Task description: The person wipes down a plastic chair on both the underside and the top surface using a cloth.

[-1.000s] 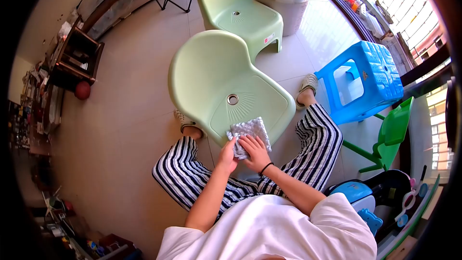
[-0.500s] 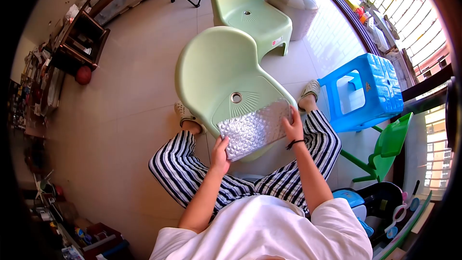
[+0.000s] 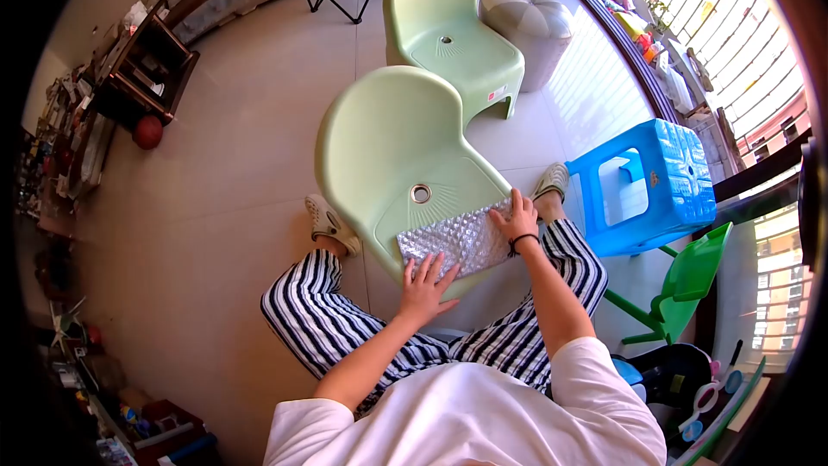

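Observation:
A silvery, bubbly-textured sheet that looks like bubble wrap [image 3: 457, 242] lies on the front of the seat of a pale green plastic chair [image 3: 388, 142]. My left hand [image 3: 423, 287] rests on the sheet's near left part, fingers spread. At its right end, my right hand [image 3: 516, 220] lies over the edge with the fingers stretched out. The chair stands between my knees, and the round hole in its seat shows just beyond the sheet.
A second pale green chair [image 3: 457, 52] and a padded pouf [image 3: 528, 26] stand ahead. On the right are a blue stool [image 3: 642, 185] lying on its side and a green folding chair [image 3: 686, 285]. A dark red ball [image 3: 147, 132] sits at left beside a wooden cabinet [image 3: 147, 69].
The sheet has come down from a tilted hold onto the chair seat. Both hands have gone from gripping its ends to lying spread on top of it.

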Demonstrator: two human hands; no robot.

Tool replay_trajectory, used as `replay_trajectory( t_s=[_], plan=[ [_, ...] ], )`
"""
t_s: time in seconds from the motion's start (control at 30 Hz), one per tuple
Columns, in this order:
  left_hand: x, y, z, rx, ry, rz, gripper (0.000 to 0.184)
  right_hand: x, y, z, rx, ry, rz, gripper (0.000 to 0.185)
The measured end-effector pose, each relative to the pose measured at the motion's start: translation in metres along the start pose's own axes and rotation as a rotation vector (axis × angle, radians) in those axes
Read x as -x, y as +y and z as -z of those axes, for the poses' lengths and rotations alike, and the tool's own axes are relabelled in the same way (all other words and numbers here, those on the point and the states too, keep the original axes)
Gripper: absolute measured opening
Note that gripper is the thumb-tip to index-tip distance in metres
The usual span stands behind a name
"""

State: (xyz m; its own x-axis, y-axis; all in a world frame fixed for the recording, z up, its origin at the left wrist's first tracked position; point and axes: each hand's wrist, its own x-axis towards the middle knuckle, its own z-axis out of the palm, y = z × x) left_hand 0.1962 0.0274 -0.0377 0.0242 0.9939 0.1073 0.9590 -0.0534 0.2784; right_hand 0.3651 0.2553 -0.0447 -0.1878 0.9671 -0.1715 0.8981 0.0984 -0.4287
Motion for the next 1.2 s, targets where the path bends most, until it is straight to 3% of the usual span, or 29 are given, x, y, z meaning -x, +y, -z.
replay_trajectory(
  t_s=[0.2,0.3,0.37,0.43,0.5,0.53,0.57,0.6,0.67,0.83,0.9,1.07,1.2],
  plan=[
    [0.009,-0.024,0.015,-0.030,-0.131,-0.134,0.082,0.042,0.011,-0.024,-0.095,0.149,-0.043,0.080],
    [0.016,-0.032,0.024,-0.030,-0.228,-0.137,0.083,0.063,0.000,-0.016,-0.093,0.096,-0.113,0.081],
    [0.023,-0.035,0.035,-0.022,-0.239,-0.123,0.083,0.063,-0.005,-0.006,-0.068,0.094,-0.105,0.080],
    [0.034,-0.036,0.037,0.032,-0.283,0.024,0.083,0.046,0.003,-0.008,-0.037,0.092,-0.092,0.080],
    [0.046,-0.043,0.026,0.042,-0.229,0.093,0.086,0.011,0.025,-0.024,-0.319,-0.060,-0.059,0.080],
    [0.050,-0.051,0.012,0.228,-0.006,0.320,0.088,-0.001,0.021,-0.017,-0.436,-0.209,-0.179,0.078],
    [0.050,-0.058,0.000,0.416,0.223,0.537,0.090,-0.019,0.029,-0.024,-0.441,-0.199,-0.164,0.078],
    [0.050,-0.064,-0.012,0.409,0.238,0.531,0.090,-0.042,0.046,-0.042,-0.515,-0.314,-0.169,0.078],
    [0.047,-0.075,-0.028,1.337,0.219,1.260,0.091,-0.047,0.035,-0.027,-0.550,-0.454,-0.145,0.085],
    [0.039,-0.064,-0.012,1.454,0.145,1.181,0.096,-0.025,0.049,-0.027,-0.455,-0.443,-0.069,0.086],
    [0.039,-0.072,-0.005,1.462,0.017,1.089,0.097,-0.005,0.068,-0.030,-0.411,-0.418,-0.079,0.083],
    [0.012,-0.076,0.008,1.386,-0.054,0.924,0.095,0.059,0.091,-0.012,-0.282,-0.233,-0.299,0.077],
    [-0.032,-0.074,0.001,1.280,0.061,0.692,0.087,0.062,0.110,-0.009,-0.424,-0.094,-0.329,0.077]
  ],
)
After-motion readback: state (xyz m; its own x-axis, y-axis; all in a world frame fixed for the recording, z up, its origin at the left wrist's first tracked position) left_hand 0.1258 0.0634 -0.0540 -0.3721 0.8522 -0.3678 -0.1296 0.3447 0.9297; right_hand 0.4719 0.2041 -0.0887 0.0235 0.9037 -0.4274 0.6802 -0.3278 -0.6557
